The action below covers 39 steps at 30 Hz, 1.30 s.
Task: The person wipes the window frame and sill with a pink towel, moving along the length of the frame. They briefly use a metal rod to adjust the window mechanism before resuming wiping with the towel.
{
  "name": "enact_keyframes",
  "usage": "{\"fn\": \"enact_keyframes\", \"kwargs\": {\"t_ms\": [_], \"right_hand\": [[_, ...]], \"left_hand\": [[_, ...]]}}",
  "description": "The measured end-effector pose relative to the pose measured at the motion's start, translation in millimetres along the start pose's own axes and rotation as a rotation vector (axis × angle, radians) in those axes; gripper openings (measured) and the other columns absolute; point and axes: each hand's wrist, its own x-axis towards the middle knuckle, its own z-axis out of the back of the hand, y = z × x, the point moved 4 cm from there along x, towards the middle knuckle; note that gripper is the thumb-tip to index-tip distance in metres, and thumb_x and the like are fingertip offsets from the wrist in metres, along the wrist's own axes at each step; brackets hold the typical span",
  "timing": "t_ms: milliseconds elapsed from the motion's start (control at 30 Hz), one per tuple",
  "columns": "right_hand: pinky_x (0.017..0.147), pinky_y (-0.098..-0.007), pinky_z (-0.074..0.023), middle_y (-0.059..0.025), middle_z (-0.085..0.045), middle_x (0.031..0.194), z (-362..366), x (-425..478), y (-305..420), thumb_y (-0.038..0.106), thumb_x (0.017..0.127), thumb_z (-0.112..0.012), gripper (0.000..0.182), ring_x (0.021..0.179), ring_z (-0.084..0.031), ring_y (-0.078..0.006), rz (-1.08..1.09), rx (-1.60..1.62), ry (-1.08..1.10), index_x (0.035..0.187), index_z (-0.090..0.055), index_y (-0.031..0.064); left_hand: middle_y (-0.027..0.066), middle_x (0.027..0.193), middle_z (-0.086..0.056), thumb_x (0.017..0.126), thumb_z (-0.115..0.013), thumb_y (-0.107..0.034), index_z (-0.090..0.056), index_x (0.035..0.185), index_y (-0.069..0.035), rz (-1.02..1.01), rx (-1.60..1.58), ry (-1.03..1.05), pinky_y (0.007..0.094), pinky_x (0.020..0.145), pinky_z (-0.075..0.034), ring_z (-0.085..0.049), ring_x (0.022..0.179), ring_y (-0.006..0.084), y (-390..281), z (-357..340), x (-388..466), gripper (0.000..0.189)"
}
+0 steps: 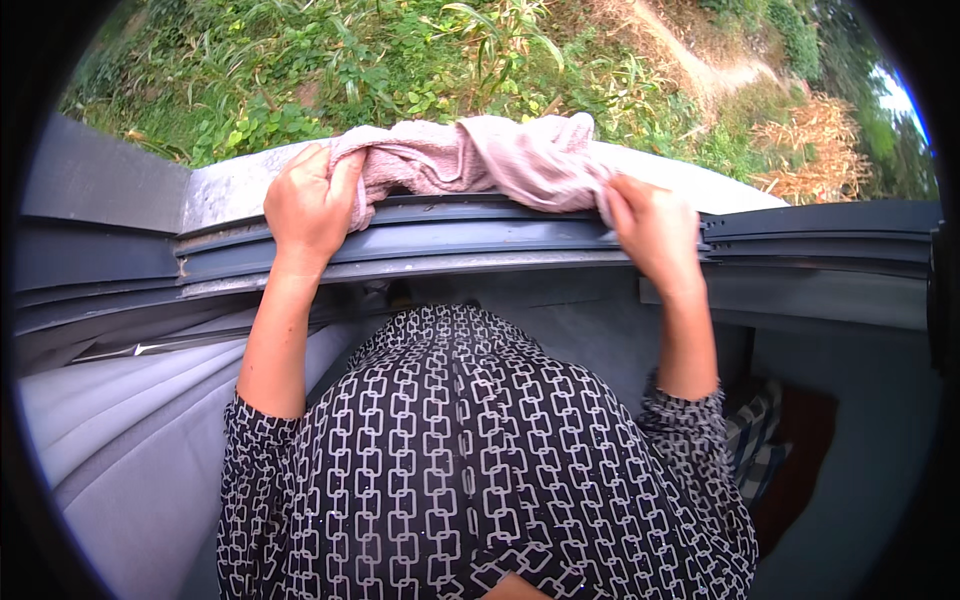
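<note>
A crumpled pink textured cloth (480,159) stretches between my two hands over the window sill (232,180). My left hand (309,199) is closed on the cloth's left end, above the window frame's dark metal track (450,238). At the other end, my right hand (654,225) pinches the cloth between thumb and fingers, near the right part of the track; the cloth is slightly blurred there. The middle of the cloth lies bunched along the sill's inner edge. Folds hide parts of the sill and the upper rail.
Outside the window are green plants (360,67), a dirt path (697,67) and dry stalks (817,150). A pale grey curtain (135,405) hangs at the lower left. A checked cloth (754,435) lies at the lower right, beside something dark red (806,450).
</note>
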Motion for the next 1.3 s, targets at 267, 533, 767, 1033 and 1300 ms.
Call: {"fn": "enact_keyframes", "kwargs": {"t_ms": [267,533,767,1033,1300], "right_hand": [[0.063,-0.0390,-0.0541,-0.0133,-0.072,0.079,-5,-17,7,0.024,0.090,-0.069,0.017,0.070,-0.070,-0.0312,0.066,-0.099,0.000,0.088,-0.073,0.0082],[0.066,-0.0401,-0.0526,-0.0147,-0.068,0.074,-16,-21,12,0.029,0.089,-0.067,0.027,0.066,-0.068,-0.0314,-0.257,0.138,0.243,0.104,-0.072,0.0059],[0.051,-0.0397,-0.0431,-0.0169,-0.055,0.056,-47,8,124,0.024,0.091,-0.066,0.032,0.050,-0.057,-0.0297,0.107,0.421,0.293,0.072,-0.057,-0.0005],[0.041,-0.0302,-0.0403,-0.0037,-0.054,0.055,-64,24,125,0.016,0.096,-0.062,0.026,0.042,-0.047,-0.0106,-0.086,0.971,0.365,0.074,-0.062,0.0025],[0.035,-0.0176,-0.0276,0.0059,-0.050,0.058,-13,9,20,0.024,0.103,-0.049,0.028,0.039,-0.038,-0.0022,-0.389,1.464,-0.051,0.110,-0.065,0.0019]], "left_hand": [[0.0103,0.080,-0.065,0.088,-0.068,-0.030,-0.071,0.082,-0.008,0.038,0.044,0.027,0.0420,0.064,-0.048,-0.064,0.076,0.0349,7,-1,-5,0.023],[0.0091,0.079,-0.066,0.087,-0.068,-0.030,-0.072,0.080,-0.010,0.058,-0.007,0.003,0.0419,0.062,-0.049,-0.064,0.075,0.0336,-9,5,-1,0.022],[0.0094,0.078,-0.066,0.087,-0.067,-0.031,-0.071,0.077,-0.009,0.060,0.020,0.000,0.0433,0.062,-0.050,-0.065,0.074,0.0339,-13,4,1,0.025],[0.0110,0.084,-0.068,0.088,-0.068,-0.026,-0.074,0.090,-0.007,0.082,-0.140,-0.007,0.0393,0.067,-0.052,-0.066,0.078,0.0323,-1,6,3,0.021],[0.0036,0.108,-0.070,0.092,-0.062,0.003,-0.070,0.121,-0.004,-0.200,-0.131,-0.234,0.0243,0.086,-0.050,-0.063,0.096,0.0105,13,102,48,0.031]]}}
